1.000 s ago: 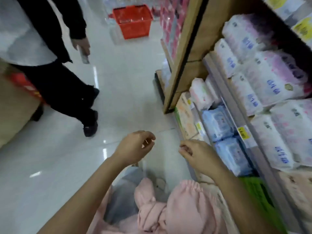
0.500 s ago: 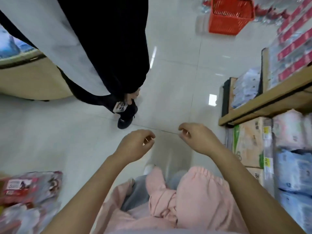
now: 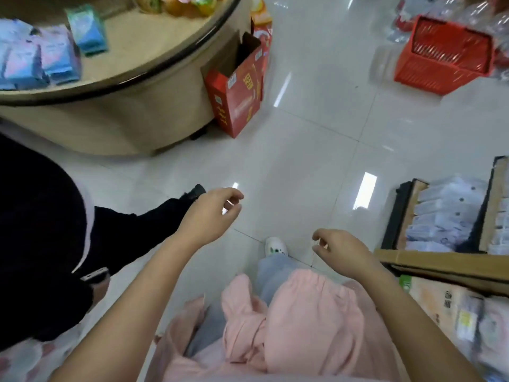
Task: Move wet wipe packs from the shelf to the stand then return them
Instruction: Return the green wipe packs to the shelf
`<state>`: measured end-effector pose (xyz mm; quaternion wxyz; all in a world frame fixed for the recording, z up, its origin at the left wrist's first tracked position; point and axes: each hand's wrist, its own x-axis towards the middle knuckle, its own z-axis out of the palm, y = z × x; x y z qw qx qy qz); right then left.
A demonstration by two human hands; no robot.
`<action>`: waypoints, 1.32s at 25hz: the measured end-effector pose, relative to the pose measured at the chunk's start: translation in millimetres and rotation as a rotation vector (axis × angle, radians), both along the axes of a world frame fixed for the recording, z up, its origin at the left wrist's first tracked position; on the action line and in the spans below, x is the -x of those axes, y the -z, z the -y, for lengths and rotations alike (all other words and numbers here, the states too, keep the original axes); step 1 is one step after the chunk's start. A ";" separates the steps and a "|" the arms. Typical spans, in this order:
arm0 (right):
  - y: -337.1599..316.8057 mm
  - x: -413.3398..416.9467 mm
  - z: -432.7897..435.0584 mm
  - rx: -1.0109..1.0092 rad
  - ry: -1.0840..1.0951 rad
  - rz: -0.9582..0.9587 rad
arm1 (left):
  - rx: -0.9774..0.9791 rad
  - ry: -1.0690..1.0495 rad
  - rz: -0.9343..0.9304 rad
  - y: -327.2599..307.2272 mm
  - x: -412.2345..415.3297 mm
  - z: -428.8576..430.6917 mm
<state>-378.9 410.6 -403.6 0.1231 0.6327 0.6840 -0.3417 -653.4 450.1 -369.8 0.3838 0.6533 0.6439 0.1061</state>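
Note:
My left hand [image 3: 210, 213] and my right hand [image 3: 340, 250] hang over the tiled floor with loosely curled fingers, and neither holds anything. A round beige stand [image 3: 115, 111] fills the upper left. Several blue wet wipe packs [image 3: 41, 55] lie on its top, well beyond my left hand. The wooden shelf [image 3: 440, 261] runs along the right edge, with pale packs [image 3: 443, 216] on its low end bay and more packs under the board at the lower right.
A person in black clothing [image 3: 41, 230] stands close on my left, one leg stretched towards my left hand. A red carton [image 3: 237, 86] leans against the stand. A red shopping basket [image 3: 443, 57] sits on the floor at the upper right.
My view has swung left, away from the shelf and onto the stand. The person in black went from ahead of me to my left side. Both hands stay empty and have drifted apart.

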 end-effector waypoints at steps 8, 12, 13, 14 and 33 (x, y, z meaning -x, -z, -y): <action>-25.6 129.7 -236.5 -0.166 -0.378 -0.071 | 0.130 -0.261 -0.018 38.1 90.3 -58.2; -17.9 231.1 -307.5 -0.186 -0.438 -0.126 | 0.165 -0.386 -0.005 54.6 171.3 -96.4; -13.7 258.5 -322.7 -0.173 -0.432 -0.131 | 0.172 -0.395 -0.006 56.4 200.1 -111.5; -10.7 281.1 -333.9 -0.154 -0.426 -0.138 | 0.184 -0.395 -0.016 55.5 225.7 -127.2; 54.6 557.7 -602.8 0.051 -0.274 -0.151 | 0.152 -0.704 0.098 77.5 478.1 -458.0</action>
